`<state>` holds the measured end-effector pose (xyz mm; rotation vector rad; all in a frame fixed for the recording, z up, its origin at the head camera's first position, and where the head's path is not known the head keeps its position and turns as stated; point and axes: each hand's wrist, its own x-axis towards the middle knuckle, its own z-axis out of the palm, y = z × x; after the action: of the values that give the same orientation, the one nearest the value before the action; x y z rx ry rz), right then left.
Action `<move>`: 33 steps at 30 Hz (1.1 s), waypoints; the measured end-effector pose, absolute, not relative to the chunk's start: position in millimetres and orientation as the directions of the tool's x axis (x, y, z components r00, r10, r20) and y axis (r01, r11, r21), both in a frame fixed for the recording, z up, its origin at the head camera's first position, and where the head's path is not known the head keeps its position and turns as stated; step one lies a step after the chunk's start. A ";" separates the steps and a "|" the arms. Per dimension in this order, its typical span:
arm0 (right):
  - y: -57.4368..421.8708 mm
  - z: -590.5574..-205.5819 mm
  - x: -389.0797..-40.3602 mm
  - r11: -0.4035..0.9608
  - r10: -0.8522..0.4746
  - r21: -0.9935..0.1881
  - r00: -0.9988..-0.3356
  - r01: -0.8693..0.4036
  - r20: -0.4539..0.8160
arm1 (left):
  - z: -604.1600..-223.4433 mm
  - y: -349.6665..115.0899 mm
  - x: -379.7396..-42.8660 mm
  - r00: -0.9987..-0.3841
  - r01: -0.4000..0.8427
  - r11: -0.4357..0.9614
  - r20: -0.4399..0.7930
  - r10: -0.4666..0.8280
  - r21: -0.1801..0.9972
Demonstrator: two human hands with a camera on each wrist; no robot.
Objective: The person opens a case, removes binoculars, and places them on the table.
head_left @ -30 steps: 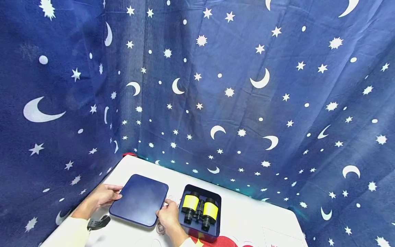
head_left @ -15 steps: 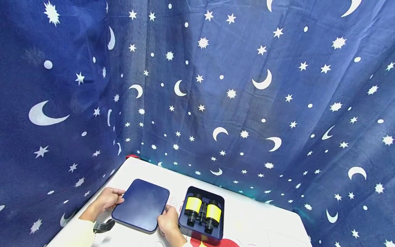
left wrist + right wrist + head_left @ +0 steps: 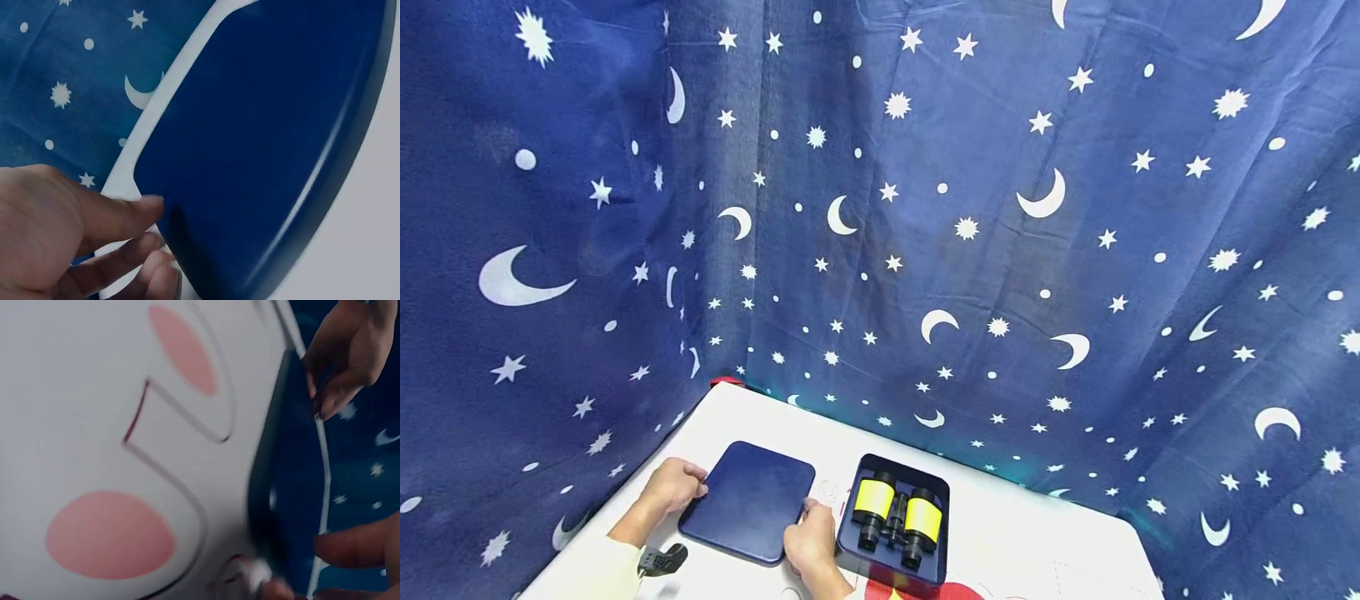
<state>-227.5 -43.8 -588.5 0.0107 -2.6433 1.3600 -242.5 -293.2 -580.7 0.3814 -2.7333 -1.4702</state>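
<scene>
A dark blue rounded rectangular lid point(image 3: 748, 502) lies flat over the white table in the head view, its smooth top facing up. My left hand point(image 3: 673, 485) holds its left edge; the left wrist view shows the thumb along the top edge and the fingers curled below. On the opposite edge, nearer the box, my right hand point(image 3: 812, 537) pinches the lid, with the thumb above in the right wrist view. Just right of that hand stands an uncovered dark blue box point(image 3: 891, 575), and black and yellow binoculars point(image 3: 897, 517) lie inside it.
The white table point(image 3: 1022, 533) carries printed line drawings and a red printed patch point(image 3: 955, 591) in front of the box. A blue curtain point(image 3: 880, 208) with white stars and moons hangs behind and to the left. A black strap piece point(image 3: 664, 560) hangs by the left wrist.
The lid has come slightly down and toward me, with both hands moving along with it. My left fingers are more curled at its edge. The head view has shifted a little; the binoculars remain in the box.
</scene>
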 end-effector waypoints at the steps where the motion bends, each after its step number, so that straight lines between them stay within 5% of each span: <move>1: -44.6 -586.1 -227.0 0.585 0.066 -0.805 -0.983 -0.102 0.173 | -579.3 -293.3 -242.2 -0.969 -0.207 0.543 -0.095 -0.228 0.814; 8: -38.8 -556.1 -227.1 0.423 0.034 -0.900 -0.991 -0.101 0.128 | -561.7 -291.4 -247.3 -0.967 -0.202 0.488 -0.094 -0.237 0.849; 13: -19.4 -536.2 -232.2 0.304 0.045 -0.950 -0.996 -0.064 0.081 | -550.7 -275.2 -253.7 -0.983 -0.173 0.335 -0.138 -0.125 0.926; 25: 25.2 -518.1 -240.2 0.241 0.067 -0.970 -0.997 -0.017 0.034 | -517.9 -207.4 -269.5 -0.986 -0.117 0.149 -0.133 0.103 0.982; 33: 31.2 -512.6 -239.0 0.210 0.070 -0.978 -0.997 -0.007 0.022 | -512.7 -164.1 -270.0 -0.984 -0.142 0.176 -0.159 0.085 0.974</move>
<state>-239.0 31.2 -512.6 -0.0618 -2.3957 1.9353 -270.0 -164.1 -512.7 0.0617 -2.5381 -2.1374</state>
